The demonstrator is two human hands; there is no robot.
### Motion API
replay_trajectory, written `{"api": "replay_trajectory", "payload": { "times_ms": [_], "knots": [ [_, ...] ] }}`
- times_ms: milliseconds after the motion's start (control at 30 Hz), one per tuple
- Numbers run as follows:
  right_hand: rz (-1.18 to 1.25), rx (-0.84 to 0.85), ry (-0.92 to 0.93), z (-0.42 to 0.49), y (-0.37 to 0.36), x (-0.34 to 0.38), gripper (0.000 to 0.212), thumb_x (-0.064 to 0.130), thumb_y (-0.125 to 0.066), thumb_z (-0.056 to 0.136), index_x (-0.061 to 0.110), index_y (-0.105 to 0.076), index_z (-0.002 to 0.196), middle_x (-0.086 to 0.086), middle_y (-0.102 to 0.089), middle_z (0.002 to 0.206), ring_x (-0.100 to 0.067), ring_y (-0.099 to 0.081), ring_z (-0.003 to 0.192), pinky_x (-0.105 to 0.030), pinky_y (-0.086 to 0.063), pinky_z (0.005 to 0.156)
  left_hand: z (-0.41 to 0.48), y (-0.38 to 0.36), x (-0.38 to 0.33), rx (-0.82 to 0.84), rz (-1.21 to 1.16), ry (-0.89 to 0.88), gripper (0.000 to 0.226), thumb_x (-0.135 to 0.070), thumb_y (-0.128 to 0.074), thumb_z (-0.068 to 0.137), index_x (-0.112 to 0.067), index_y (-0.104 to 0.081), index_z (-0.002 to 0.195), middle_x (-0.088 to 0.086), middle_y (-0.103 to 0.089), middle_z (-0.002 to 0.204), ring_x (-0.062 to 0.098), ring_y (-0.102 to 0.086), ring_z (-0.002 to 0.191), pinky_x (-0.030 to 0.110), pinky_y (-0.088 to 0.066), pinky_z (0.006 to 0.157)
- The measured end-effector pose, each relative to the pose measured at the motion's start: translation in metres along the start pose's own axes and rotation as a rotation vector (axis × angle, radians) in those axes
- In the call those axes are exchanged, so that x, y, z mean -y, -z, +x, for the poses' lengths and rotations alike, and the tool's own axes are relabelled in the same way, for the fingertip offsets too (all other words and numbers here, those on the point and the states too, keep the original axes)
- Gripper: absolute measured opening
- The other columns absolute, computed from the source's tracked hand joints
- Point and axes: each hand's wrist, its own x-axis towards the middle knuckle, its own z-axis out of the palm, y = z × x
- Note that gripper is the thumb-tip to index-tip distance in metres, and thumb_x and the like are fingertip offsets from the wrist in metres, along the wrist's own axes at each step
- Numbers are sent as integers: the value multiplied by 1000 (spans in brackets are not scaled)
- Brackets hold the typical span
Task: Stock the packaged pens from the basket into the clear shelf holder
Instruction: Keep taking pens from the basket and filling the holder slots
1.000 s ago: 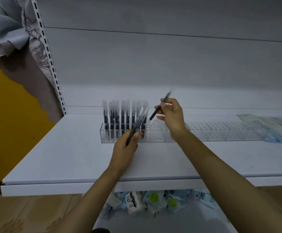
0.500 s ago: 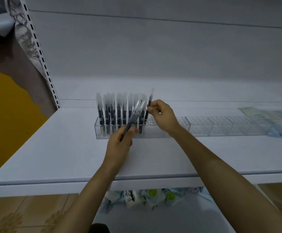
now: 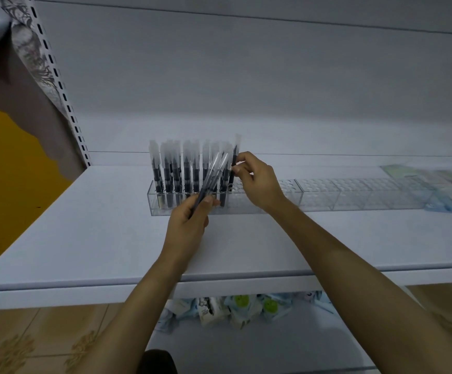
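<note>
Right hand (image 3: 257, 182) is up at the long clear plastic shelf holder (image 3: 160, 203), thumb and fingertips pinching one packaged black pen in a clear sleeve (image 3: 235, 160). That pen stands upright at the right end of the filled row, its lower end down at the holder's holed top; whether it is fully seated in a hole, hard to tell. Left hand (image 3: 190, 225) hovers just in front of the holder, fingers curled round a small bundle of sleeved black pens (image 3: 215, 172), the bundle tilted up and to the right across the front of the row. The row of stocked black pens (image 3: 176, 171) fills the holder's left part, all upright. A second clear holed holder (image 3: 354, 193) sits just beside it on the right. Both rest on the white shelf board (image 3: 98, 233). Colourful small packets (image 3: 241, 306) lie on the level below.
</note>
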Motion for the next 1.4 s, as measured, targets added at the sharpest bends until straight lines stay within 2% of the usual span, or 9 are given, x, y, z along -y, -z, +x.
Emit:
{"api": "replay_trajectory", "payload": {
  "times_ms": [267, 467, 633, 833, 967, 1067, 1233, 1333, 1400],
  "knots": [
    [-59, 24, -16, 0, -3, -4, 17, 10, -48, 97, 3, -59, 108, 12, -55, 67, -3, -49, 53, -10, -35, 51, -1, 0, 0, -1, 5, 1, 25, -24, -47, 99, -20, -66, 84, -8, -31, 49, 4, -28, 43, 16, -25, 43],
    [-57, 30, -26, -4, -7, -3, 19, 13, -54, 94, 5, -61, 110, -2, -69, 88, -15, -64, 83, -31, -52, 78, -1, 1, 1, 1, 11, -8, 25, -24, -47, 99, -19, -67, 84, -5, -31, 51, 5, -28, 44, 17, -25, 44],
    [-46, 20, -52, -3, -5, -3, 12, 15, -58, 92, 7, -62, 100, 1, -66, 82, -12, -61, 79, -26, -50, 73, -1, 1, 1, 11, 8, -11, 25, -25, -47, 99, -20, -67, 85, -4, -30, 52, 6, -27, 45, 18, -24, 44],
    [-34, 9, -79, -3, -5, -3, 3, 15, -60, 91, 13, -58, 90, 15, -56, 69, 3, -54, 67, -4, -36, 59, 0, 1, 2, 12, 7, -15, 26, -24, -47, 99, -19, -67, 84, -4, -30, 52, 6, -27, 44, 17, -24, 43],
    [-30, 23, -139, 0, -4, -2, 10, 14, -59, 90, 9, -61, 98, 12, -60, 72, 2, -56, 69, -10, -38, 64, 0, 2, 3, 20, 9, -24, 25, -24, -46, 99, -16, -67, 87, -9, -32, 49, 5, -28, 44, 16, -24, 43],
    [56, 22, -184, -1, 0, 2, 26, 14, -59, 90, 8, -58, 115, -1, -69, 94, -11, -63, 90, -15, -43, 78, -1, 2, 1, 32, 9, -40, 25, -25, -46, 99, -16, -67, 87, -8, -32, 50, 5, -29, 44, 17, -25, 44],
    [219, -288, -80, -29, 10, 24, 10, 19, -62, 90, 13, -64, 98, 0, -69, 86, -11, -66, 86, -21, -51, 78, -3, 3, 0, 76, 41, -77, 36, -33, -40, 100, -12, -67, 90, -7, -32, 51, 4, -29, 44, 15, -24, 43],
    [365, -158, -208, -62, 2, 43, 11, 31, -64, 90, 20, -67, 92, 2, -70, 86, -13, -67, 84, -30, -54, 78, -4, 2, -1, 147, 36, -67, 40, -30, -33, 103, -7, -64, 90, -11, -33, 48, 3, -28, 42, 15, -24, 42],
    [481, -30, -263, -77, -7, 50, 8, 22, -64, 90, 16, -69, 88, 1, -71, 83, -9, -66, 81, -29, -55, 78, -5, 2, -2, 211, 62, -60, 38, -25, -31, 104, -10, -55, 80, -9, -34, 51, 4, -28, 44, 17, -24, 44]
  ]
}}
